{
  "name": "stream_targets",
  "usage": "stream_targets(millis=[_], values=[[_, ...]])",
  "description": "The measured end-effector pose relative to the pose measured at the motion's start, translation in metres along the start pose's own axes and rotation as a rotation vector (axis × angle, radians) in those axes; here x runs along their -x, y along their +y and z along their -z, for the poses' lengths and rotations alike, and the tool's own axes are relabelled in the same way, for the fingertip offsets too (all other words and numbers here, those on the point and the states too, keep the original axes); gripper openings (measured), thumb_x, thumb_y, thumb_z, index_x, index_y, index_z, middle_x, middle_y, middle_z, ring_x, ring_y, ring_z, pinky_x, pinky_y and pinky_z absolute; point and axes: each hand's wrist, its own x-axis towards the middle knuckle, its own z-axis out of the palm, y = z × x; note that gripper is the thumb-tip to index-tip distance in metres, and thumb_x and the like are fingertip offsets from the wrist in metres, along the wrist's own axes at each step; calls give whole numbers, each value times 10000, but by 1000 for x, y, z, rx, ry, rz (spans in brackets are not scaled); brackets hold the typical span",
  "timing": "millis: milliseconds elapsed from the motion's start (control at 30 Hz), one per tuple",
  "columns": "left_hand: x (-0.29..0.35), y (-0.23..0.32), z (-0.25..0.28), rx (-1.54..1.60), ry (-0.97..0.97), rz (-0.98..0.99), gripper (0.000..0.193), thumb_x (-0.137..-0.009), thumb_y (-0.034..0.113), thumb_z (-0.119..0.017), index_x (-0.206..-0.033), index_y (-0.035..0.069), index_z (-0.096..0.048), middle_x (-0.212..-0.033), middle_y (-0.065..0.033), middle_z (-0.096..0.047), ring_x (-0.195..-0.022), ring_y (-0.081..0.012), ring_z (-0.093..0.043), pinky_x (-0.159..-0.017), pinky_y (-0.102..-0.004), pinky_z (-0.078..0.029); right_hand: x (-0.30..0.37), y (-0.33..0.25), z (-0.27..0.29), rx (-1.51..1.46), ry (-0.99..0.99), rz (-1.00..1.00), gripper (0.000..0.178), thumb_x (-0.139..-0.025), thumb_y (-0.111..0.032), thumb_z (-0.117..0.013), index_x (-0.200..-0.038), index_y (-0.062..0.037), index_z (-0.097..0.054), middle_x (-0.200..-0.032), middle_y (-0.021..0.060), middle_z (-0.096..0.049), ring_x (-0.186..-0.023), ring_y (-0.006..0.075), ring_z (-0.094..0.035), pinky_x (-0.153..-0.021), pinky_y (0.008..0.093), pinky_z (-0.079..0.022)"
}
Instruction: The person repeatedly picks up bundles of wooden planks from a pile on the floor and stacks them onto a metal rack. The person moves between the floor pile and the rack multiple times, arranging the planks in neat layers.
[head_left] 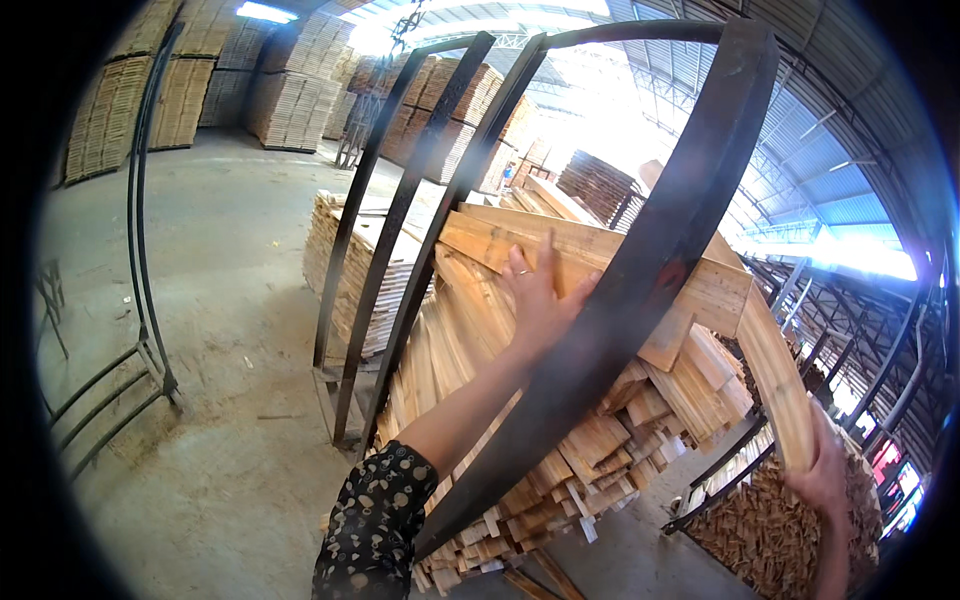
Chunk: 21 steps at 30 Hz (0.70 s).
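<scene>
The long board (782, 385) slants down along the right side of the timber pile, its upper part passing behind a thick dark post and its lower end gripped by the right hand (822, 468). The left hand (538, 305), fingers spread, appears to rest on the crosswise boards (570, 250) at the top of the pile without clasping anything. As for how far things stand, a great many pieces already lie in the timber pile (455, 350), roughly aligned lengthwise; the crosswise boards lie askew over them, and the long board is in hand, not laid down flush with the rest. How many pieces are left to handle cannot be told. The nearest edge is the thick dark post (690, 215), which rises between the viewer and the pile, just beside the left forearm; thinner uprights (430, 135) bound the far left side, so room there is narrow. Ragged board ends jut toward the lower right, where a gap separates them from a rack of wood pieces (755, 530) near the right forearm. The widest stretch of floor (235, 290) lies to the left, with tall timber stacks (295, 100) well apart beyond it.
</scene>
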Motion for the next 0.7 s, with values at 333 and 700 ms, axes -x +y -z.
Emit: stream_targets(millis=[333, 700], values=[[-34, 1, 9, 188, -121, -195, 282, -742, 257, -602, -964, 85, -577, -1073, -259, -344, -1060, -356, -365, -921, -396, -302, 106, 33, -86, -1268, 205, -200, 1004, -525, -290, -735, -1354, -46, -224, -805, 49, -513, -491, 53, -466, -391, 152, -372], [-47, -16, 13, 50, -135, -221, 249, -789, 259, -526, -836, 22, -585, -870, -140, -542, -909, -306, -471, -840, -373, -346, 172, 18, -138, -1436, 345, -285, 1001, -465, -385, -747, -1230, 46, -267, -784, 94, -501, -422, 60, -436, -348, 161, -364]])
